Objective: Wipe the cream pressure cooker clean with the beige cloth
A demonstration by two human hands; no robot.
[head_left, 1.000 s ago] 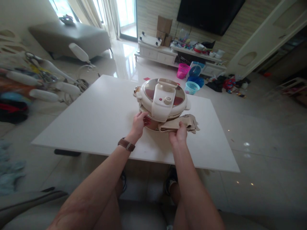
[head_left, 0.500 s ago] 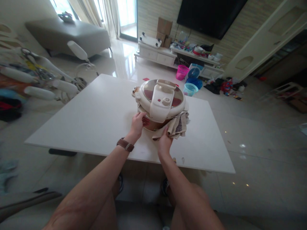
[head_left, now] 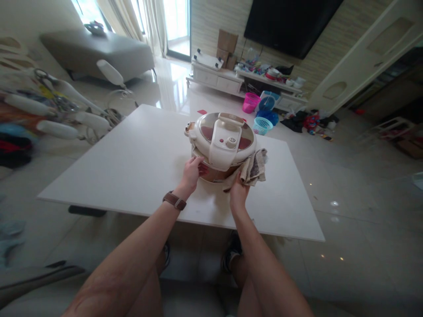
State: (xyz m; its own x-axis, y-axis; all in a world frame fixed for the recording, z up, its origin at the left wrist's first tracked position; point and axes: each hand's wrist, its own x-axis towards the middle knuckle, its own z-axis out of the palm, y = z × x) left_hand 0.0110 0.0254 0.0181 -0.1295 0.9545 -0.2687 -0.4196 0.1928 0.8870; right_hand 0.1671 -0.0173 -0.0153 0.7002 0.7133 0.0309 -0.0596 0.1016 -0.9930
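A cream electric pressure cooker (head_left: 216, 140) with a shiny lid, a broad handle and a round knob stands on the white table. My left hand (head_left: 191, 175) grips the cooker's lower front edge at the left, thumb on top and fingers curled beneath. In my right hand (head_left: 239, 190) is a bunched beige and dark-striped cloth (head_left: 254, 168), pressed against the cooker's right front side. The cloth covers part of that side and hides some of my right fingers.
The white table (head_left: 132, 163) has its near edge just in front of my knees. Beyond it, a pink basket (head_left: 251, 102) and a light blue basket (head_left: 262, 126) stand on the floor near a cluttered TV cabinet (head_left: 214, 81). An exercise machine (head_left: 59, 127) is at the left.
My right hand has moved the cloth to the right along the cooker's front side. My left hand keeps its place at the edge. The whole view has shifted slightly.
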